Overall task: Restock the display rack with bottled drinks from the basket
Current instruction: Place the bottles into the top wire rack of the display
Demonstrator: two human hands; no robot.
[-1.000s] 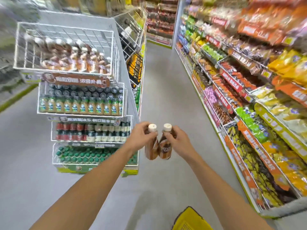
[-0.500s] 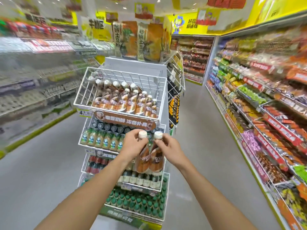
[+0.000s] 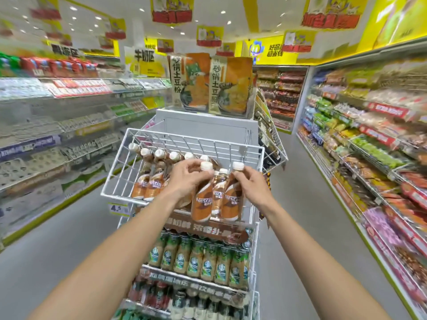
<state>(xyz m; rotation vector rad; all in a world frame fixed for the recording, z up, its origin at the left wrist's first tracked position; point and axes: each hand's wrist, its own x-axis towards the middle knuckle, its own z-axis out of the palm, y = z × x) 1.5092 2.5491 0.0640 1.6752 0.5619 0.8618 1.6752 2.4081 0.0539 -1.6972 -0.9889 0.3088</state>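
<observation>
left hand (image 3: 184,179) pinches a brown white-capped plastic bottle (image 3: 202,204), right hand (image 3: 253,183) pinches a twin bottle (image 3: 232,202). both hang at a white wire rack (image 3: 195,137).

Display rack (image 3: 208,127), tiered, white wire; top basket (image 3: 120,172): coffee bottles (image 3: 151,184) in rows; second tier: green-labelled bottles (image 3: 196,258); third tier: darker bottles (image 3: 161,294), blurred.

The left shelves (image 3: 57,139) are blurred; the display rack (image 3: 208,129) is cut off below
</observation>
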